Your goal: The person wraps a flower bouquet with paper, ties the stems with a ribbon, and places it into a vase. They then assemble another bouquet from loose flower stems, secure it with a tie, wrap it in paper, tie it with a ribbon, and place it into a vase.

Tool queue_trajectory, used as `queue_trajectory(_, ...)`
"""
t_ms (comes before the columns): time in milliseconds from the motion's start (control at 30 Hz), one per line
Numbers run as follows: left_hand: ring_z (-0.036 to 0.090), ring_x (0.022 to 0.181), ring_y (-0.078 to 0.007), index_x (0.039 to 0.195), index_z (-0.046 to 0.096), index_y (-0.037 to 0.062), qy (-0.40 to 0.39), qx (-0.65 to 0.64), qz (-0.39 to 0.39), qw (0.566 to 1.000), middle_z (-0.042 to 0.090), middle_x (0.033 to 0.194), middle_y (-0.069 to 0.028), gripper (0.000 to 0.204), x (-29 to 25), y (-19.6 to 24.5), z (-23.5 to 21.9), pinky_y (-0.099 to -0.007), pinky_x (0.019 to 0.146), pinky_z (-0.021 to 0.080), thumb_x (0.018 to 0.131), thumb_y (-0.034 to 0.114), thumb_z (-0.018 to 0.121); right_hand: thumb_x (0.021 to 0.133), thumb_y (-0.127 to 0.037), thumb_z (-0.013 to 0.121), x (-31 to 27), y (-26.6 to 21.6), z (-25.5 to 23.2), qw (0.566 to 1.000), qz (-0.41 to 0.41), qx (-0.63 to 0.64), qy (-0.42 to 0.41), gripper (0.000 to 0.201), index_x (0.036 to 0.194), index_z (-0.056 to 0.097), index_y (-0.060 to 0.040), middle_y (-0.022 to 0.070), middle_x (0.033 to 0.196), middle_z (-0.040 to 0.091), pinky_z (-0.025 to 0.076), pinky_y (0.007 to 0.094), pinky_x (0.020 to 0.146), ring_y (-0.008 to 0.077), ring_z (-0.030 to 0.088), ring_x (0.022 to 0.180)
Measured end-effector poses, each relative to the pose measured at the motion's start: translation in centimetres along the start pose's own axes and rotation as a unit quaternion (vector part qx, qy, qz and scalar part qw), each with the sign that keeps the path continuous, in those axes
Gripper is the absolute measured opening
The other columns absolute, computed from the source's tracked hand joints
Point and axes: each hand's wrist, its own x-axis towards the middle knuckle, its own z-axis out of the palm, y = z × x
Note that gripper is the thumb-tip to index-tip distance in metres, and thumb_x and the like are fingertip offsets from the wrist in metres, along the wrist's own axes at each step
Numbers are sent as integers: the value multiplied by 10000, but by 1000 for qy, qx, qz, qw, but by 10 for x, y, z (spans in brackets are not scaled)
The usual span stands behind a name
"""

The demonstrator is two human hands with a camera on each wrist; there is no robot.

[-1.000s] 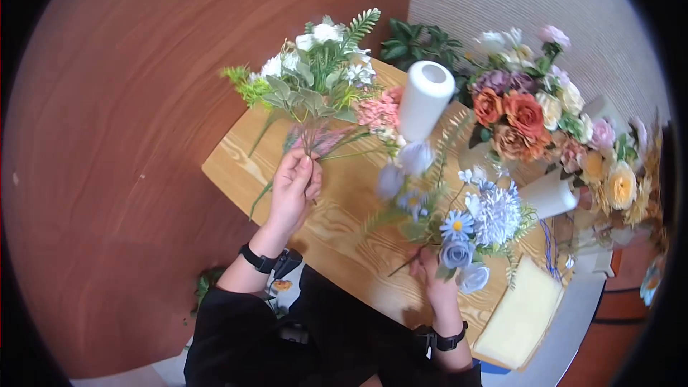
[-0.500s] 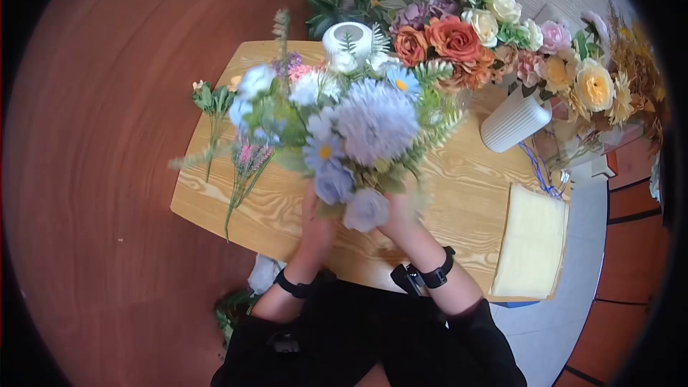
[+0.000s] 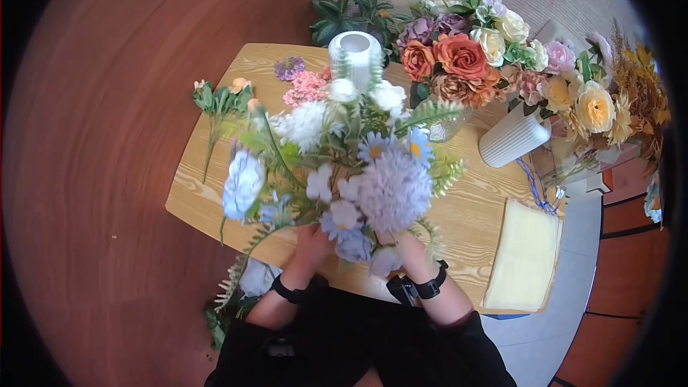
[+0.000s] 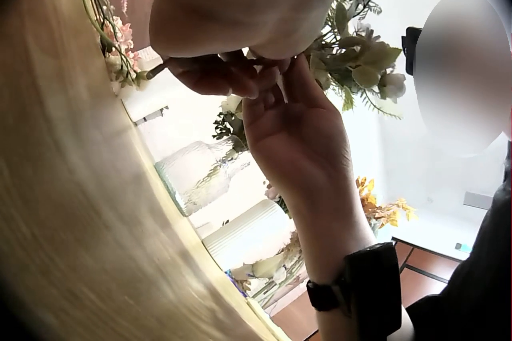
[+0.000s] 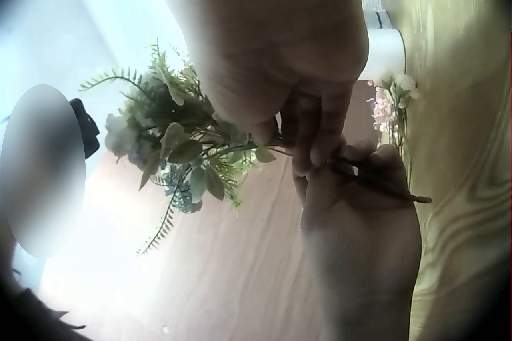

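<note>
Blue and white artificial flowers form one bouquet [image 3: 395,190] in front of the body, with ferns and leaves spreading around it. Low under the blooms, my left hand [image 3: 314,244] grips the stems [image 5: 380,185]. My right hand [image 3: 412,254] is close beside it, fingers curled around the same bunch just below the leaves. Much of both hands is hidden by flowers in the head view. From the right wrist, the stem ends protrude past my left hand, above the wooden table [image 3: 459,193].
A white vase [image 3: 356,46] stands at the back, with pink flowers [image 3: 304,89] near it. On the left lies a peach flower sprig [image 3: 215,100]. Orange and cream roses [image 3: 459,57], a ribbed white vase [image 3: 512,136] and a pale yellow sheet [image 3: 523,254] occupy the right side.
The blue flowers came from the right and the white ones from the left, joining into one bunch. Both hands are now together at its stems. The view has turned.
</note>
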Motion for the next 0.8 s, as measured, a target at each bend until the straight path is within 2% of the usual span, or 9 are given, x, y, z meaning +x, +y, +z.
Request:
queue_trajectory(33, 627, 1019, -184, 1294, 514, 14, 7, 94, 70, 993, 634, 1180, -104, 368, -3, -1, 0, -322, 886, 506, 934, 63, 578, 816, -62, 711, -5, -4, -1, 1000, 4, -2, -1, 415, 1223, 634, -59, 128, 1166, 670, 504, 376, 909, 252, 637, 1080)
queue_trajectory(100, 604, 1102, -195, 1399, 418, 29, 20, 278, 207, 938, 599, 1265, -122, 464, -7, -2, 1, -347, 964, 489, 957, 92, 544, 816, -62, 711, 14, -2, 4, 1000, 13, -5, -1, 409, 1218, 637, -58, 126, 1162, 672, 505, 377, 907, 254, 639, 1075)
queue_trajectory(367, 628, 1070, -198, 1352, 451, 22, 105, 115, 48, 987, 620, 1242, -140, 424, 0, 1, -5, -336, 905, 515, 947, 65, 569, 819, -63, 710, 22, 17, -4, 999, 51, -13, -3, 383, 1198, 650, -57, 121, 1146, 679, 510, 378, 900, 263, 646, 1057)
queue_trajectory(500, 642, 1052, -200, 1325, 470, 19, 164, 20, -39, 985, 632, 1228, -150, 402, 15, 9, -10, -329, 872, 530, 942, 49, 584, 821, -63, 709, -18, 14, -21, 998, 57, -15, -1, 371, 1188, 656, -56, 118, 1138, 683, 513, 379, 896, 267, 650, 1048)
queue_trajectory(533, 645, 1047, -200, 1318, 474, 18, 180, -5, -60, 982, 635, 1225, -152, 396, 19, 11, -11, -328, 863, 534, 940, 45, 588, 821, -63, 709, -50, 4, -31, 998, 58, -16, -1, 368, 1185, 658, -56, 118, 1136, 684, 513, 379, 896, 268, 651, 1046)
queue_trajectory(600, 652, 1038, -201, 1305, 484, 16, 206, -54, -103, 972, 642, 1218, -158, 385, 26, 17, -12, -325, 846, 542, 937, 37, 595, 822, -64, 708, -26, 16, -28, 998, 63, -17, -1, 362, 1180, 661, -55, 116, 1132, 686, 515, 380, 894, 270, 652, 1041)
queue_trajectory(633, 680, 916, -182, 1191, 499, 25, 198, -125, -23, 972, 675, 1146, -181, 209, 32, 26, -11, -300, 790, 558, 990, 57, 548, 822, -64, 708, -35, 6, -30, 998, 68, -18, -1, 358, 1178, 662, -55, 116, 1130, 687, 515, 380, 893, 271, 653, 1039)
queue_trajectory(733, 683, 806, -163, 1108, 483, 32, 225, -178, 8, 958, 700, 1067, -185, 105, 40, 45, -9, -296, 741, 569, 1017, 77, 509, 823, -64, 708, -25, 12, -32, 996, 81, -25, 1, 349, 1170, 667, -54, 114, 1124, 690, 517, 380, 890, 274, 656, 1032)
queue_trajectory(800, 693, 823, -173, 1117, 478, 27, 232, -154, 4, 960, 696, 1081, -184, 117, 37, 40, -13, -305, 753, 577, 1011, 63, 513, 824, -64, 707, -15, 15, -28, 996, 84, -25, 2, 343, 1165, 670, -54, 113, 1120, 692, 518, 381, 888, 277, 658, 1027)
